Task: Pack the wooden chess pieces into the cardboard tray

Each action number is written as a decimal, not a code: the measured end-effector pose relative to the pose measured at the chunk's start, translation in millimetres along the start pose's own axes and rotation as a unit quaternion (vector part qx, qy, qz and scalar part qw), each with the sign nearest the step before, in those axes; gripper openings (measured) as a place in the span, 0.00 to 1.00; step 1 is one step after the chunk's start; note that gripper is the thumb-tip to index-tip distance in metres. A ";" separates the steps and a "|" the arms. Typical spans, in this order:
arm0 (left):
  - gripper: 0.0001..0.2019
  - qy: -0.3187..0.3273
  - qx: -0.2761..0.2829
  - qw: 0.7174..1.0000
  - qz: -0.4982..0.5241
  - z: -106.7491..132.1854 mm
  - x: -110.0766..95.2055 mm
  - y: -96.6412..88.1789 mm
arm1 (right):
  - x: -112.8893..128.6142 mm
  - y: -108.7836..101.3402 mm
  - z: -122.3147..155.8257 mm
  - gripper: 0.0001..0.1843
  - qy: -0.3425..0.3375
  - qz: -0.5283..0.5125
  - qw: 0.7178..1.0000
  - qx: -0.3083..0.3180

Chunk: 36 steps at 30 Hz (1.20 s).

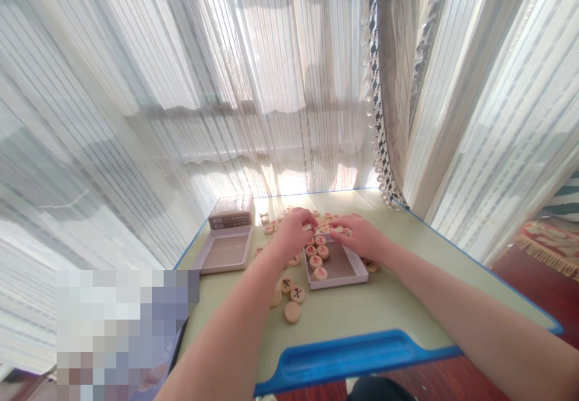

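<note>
My left hand (295, 229) is over the far left corner of a shallow white box tray (337, 281), its fingers bent round a pale Chinese chess piece that is mostly hidden. My right hand (355, 233) reaches across the tray's far right side, fingers stretched toward red-marked pieces (324, 228) just beyond the rim. Along the tray's left side lie several round wooden pieces with red characters (315, 262); bare grey bottom shows to their right. Beside my left forearm are black-marked pieces (297, 294) and a blank-faced one (292, 312).
A second shallow white tray (246, 250) lies at the left, in front of a brown box (230, 211). More pieces (269, 230) are scattered at the back of the pale green, blue-edged table (434, 292). Sheer curtains (289, 87) hang behind it. A blurred-out patch covers the lower left.
</note>
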<state>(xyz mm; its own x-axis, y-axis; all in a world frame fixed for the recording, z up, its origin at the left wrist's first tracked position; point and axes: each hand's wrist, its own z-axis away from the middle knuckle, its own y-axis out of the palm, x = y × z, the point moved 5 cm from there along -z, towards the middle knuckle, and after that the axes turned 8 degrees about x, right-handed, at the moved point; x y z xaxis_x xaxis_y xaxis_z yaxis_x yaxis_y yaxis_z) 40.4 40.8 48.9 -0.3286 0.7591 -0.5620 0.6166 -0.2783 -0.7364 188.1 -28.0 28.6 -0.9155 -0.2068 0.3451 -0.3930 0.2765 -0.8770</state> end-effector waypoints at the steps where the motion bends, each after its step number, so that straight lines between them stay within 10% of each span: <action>1: 0.06 -0.004 0.007 1.000 0.020 -0.2 0.0 1.0 | 2.2 0.0 0.6 0.18 -0.019 -0.002 1.000 -0.007; 9: 0.20 -0.031 0.042 0.983 0.175 4.0 -6.3 9.4 | 22.0 -2.2 5.9 0.14 -0.073 -0.076 0.994 -0.009; 29: 0.24 0.013 0.032 0.999 0.031 3.7 -5.1 16.4 | 11.0 -6.6 4.3 0.15 -0.012 -0.097 0.994 -0.058; 36: 0.13 -0.039 -0.047 0.996 -0.072 5.0 6.1 -5.3 | 15.9 -13.7 12.1 0.06 -0.065 0.013 0.995 0.080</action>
<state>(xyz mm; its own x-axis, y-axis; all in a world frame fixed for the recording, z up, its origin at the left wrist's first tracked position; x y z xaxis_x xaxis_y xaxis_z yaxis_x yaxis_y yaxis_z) 31.6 43.9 47.5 -0.4699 0.7382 -0.4839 0.6225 -0.1115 -0.7746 179.9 -46.5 42.1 -0.9022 -0.3246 0.2840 -0.3407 0.1327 -0.9308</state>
